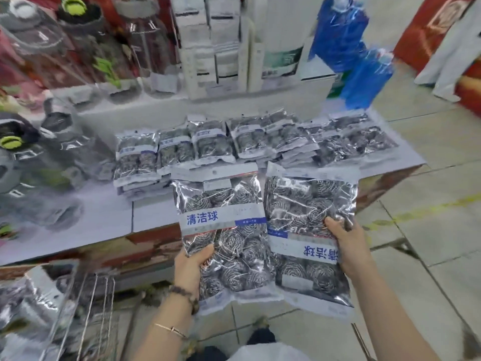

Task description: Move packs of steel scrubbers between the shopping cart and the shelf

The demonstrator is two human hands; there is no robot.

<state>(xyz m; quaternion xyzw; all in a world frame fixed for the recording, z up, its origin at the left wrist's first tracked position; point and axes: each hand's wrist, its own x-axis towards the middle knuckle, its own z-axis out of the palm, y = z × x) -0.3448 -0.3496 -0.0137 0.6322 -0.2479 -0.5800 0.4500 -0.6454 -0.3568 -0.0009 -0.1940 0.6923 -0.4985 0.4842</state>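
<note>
Bare shelf top (pixel 104 217) open at 9 o'clock. Pack stacks (pixel 213 144) block 12 o'clock; bottles (pixel 26 157) crowd 10 o'clock.

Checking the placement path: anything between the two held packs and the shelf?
Nothing visible. The left hand grips the left pack, the right hand the right pack, both near the front edge of the shelf. The stacks sit further back, bare shelf before them.

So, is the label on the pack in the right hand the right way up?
No, the blue lettering on the scrubber pack in the right hand reads upside down.
</note>
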